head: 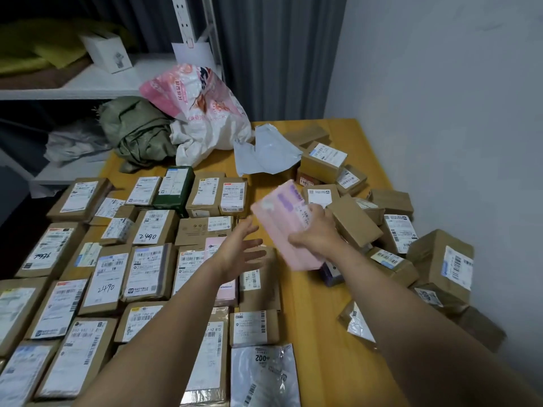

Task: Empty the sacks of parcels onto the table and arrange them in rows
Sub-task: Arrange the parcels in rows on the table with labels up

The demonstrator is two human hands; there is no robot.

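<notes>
**Passing the pink parcel across to the rows**

The right hand [316,230] has its fingers curled round a pink parcel [286,224], held tilted above the table [311,304]. The left hand [241,251] is spread wide and empty, palm toward it. Best to take it with both hands, turn the label up, and set it at 9 o'clock, flush against the rows of boxes [123,259]. The unsorted heap [382,224] lies at 3 o'clock; the emptied sacks [176,124] at 11.
</notes>
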